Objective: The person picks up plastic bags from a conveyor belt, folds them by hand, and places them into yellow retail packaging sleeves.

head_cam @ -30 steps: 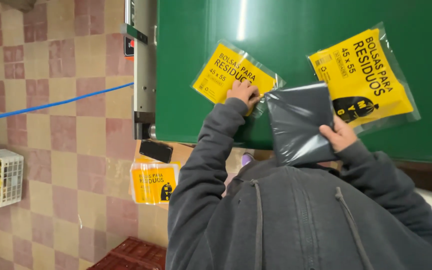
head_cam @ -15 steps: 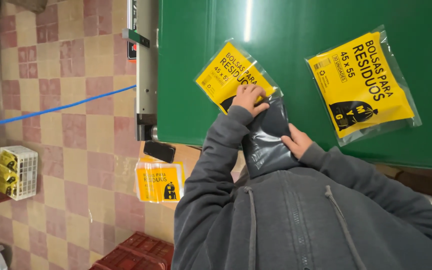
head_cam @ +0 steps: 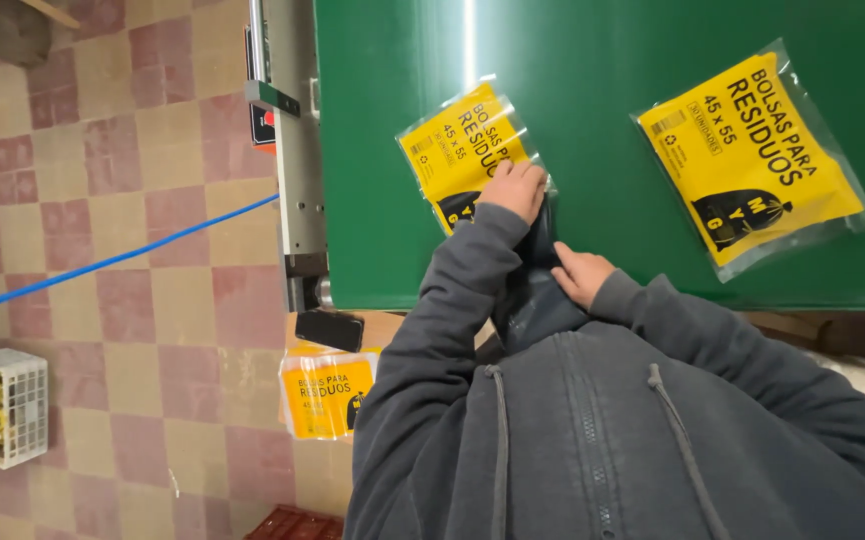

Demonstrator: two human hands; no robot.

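From the head camera, the view looks down on a green table [head_cam: 653, 150] and the person's grey hooded top [head_cam: 593, 430].

The left hand [head_cam: 516, 188] lies flat on the lower corner of a small clear packet with a yellow sheet inside [head_cam: 463, 150]. It seems to press there so the packet does not slide and its open end stays near the body. The fingers [head_cam: 523, 180] are close together and bent a little, resting on the plastic, not wrapped around it.

The right hand [head_cam: 581, 274] sits near the table's front edge, on top of a dark grey folded bag [head_cam: 533, 290]. The bag lies between the two hands, partly under the left wrist and partly over the edge toward the person's chest. One end of it touches the packet's corner, just below the left fingers. The right hand's fingers are curled down onto the bag; whether they pinch it cannot be told, because the bag and sleeve hide the tips.

A bigger yellow packet [head_cam: 753, 160] lies well apart on the right side of the table, untouched. More yellow packets [head_cam: 325, 392] lie lower down, beside the table over a red and cream tiled floor [head_cam: 133, 250]. A white crate [head_cam: 3, 405] stands at the far left.
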